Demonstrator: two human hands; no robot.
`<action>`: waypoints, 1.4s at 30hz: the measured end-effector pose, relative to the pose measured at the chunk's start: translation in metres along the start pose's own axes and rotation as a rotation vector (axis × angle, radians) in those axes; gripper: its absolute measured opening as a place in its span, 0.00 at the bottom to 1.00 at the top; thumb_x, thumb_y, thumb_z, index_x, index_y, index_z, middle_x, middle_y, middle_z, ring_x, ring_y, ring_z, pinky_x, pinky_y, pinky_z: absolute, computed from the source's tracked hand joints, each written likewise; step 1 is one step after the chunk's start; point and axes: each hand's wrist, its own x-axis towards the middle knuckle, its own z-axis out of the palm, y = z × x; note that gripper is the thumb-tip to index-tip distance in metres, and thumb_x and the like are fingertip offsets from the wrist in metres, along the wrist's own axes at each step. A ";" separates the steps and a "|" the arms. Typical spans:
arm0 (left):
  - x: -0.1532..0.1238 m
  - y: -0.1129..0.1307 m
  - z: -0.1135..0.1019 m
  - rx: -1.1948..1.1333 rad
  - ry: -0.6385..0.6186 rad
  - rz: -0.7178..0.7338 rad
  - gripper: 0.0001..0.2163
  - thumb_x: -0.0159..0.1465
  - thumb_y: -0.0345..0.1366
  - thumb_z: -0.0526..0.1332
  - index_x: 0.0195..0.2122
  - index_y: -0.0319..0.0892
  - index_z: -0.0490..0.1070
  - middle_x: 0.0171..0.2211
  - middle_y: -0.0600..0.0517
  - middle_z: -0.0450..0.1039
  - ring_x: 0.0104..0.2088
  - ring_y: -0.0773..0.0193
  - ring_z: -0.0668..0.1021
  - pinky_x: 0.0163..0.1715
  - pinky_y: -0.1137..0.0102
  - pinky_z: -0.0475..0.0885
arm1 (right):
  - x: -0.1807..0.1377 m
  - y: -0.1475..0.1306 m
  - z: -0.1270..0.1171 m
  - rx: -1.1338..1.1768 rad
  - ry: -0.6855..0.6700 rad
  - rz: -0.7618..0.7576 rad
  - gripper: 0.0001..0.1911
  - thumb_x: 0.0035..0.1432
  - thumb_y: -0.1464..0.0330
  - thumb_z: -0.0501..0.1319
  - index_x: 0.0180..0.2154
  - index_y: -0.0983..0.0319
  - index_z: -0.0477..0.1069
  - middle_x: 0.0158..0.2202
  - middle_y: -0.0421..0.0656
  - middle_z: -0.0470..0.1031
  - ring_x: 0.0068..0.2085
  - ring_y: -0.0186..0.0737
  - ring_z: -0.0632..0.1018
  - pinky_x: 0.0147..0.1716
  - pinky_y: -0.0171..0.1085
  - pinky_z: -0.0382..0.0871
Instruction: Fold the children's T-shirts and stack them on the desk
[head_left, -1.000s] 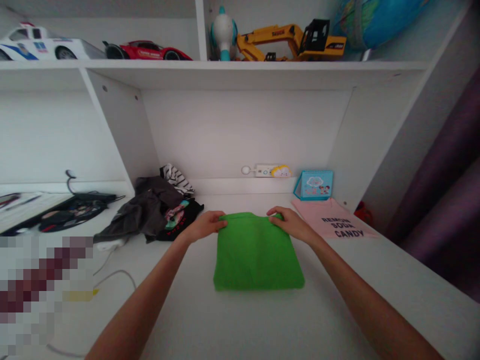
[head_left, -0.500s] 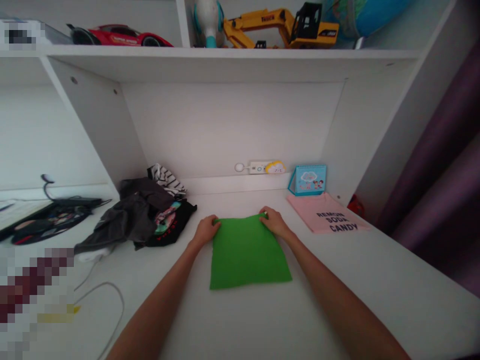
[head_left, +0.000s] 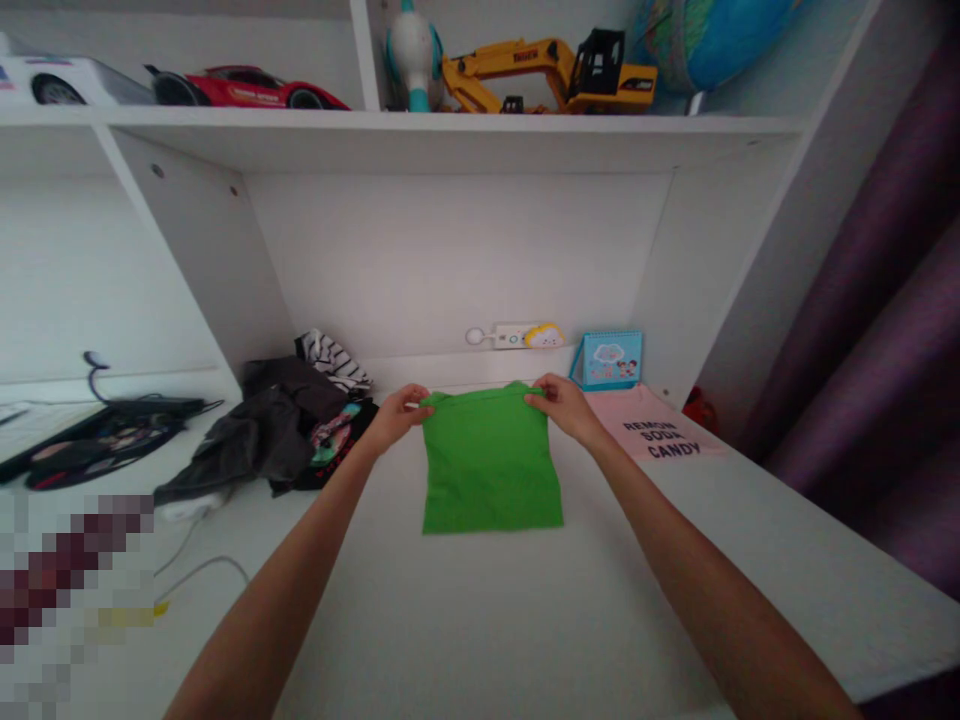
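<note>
A folded green garment (head_left: 489, 462) hangs from both my hands above the white desk (head_left: 480, 620), its lower edge near the surface. My left hand (head_left: 397, 412) pinches its top left corner. My right hand (head_left: 564, 403) pinches its top right corner. Both arms reach forward from the bottom of the view.
A heap of dark clothes (head_left: 289, 430) lies to the left. A folded pink shirt (head_left: 658, 432) and a small blue calendar (head_left: 611, 360) sit at the right, with a power strip (head_left: 514, 336) by the back wall. Toy cars (head_left: 244, 88), an excavator (head_left: 547, 72) and a globe stand on the shelf above.
Both hands have gripped the far edge of the green garment and lifted it off the desk, so it now hangs upright and further back.
</note>
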 end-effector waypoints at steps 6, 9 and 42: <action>-0.037 0.056 -0.035 -0.235 -0.060 0.306 0.19 0.54 0.37 0.61 0.47 0.42 0.62 0.35 0.51 0.71 0.37 0.65 0.73 0.38 0.71 0.67 | -0.082 -0.069 -0.049 0.025 0.371 -0.659 0.02 0.53 0.72 0.56 0.32 0.61 0.64 0.31 0.41 0.69 0.35 0.36 0.70 0.35 0.36 0.65; -0.063 0.028 -0.031 0.011 -0.228 0.295 0.10 0.58 0.36 0.57 0.40 0.39 0.68 0.37 0.49 0.72 0.40 0.63 0.73 0.42 0.69 0.66 | -0.145 -0.087 -0.035 -0.157 0.102 -0.873 0.08 0.55 0.76 0.53 0.36 0.62 0.67 0.32 0.44 0.71 0.37 0.37 0.71 0.37 0.37 0.65; -0.140 0.014 0.079 0.818 -0.329 0.088 0.39 0.57 0.59 0.43 0.61 0.32 0.44 0.61 0.36 0.38 0.61 0.48 0.42 0.56 0.52 0.44 | -0.114 -0.004 0.038 -0.363 -0.487 -0.196 0.41 0.57 0.49 0.43 0.61 0.71 0.40 0.63 0.52 0.36 0.62 0.44 0.41 0.57 0.47 0.43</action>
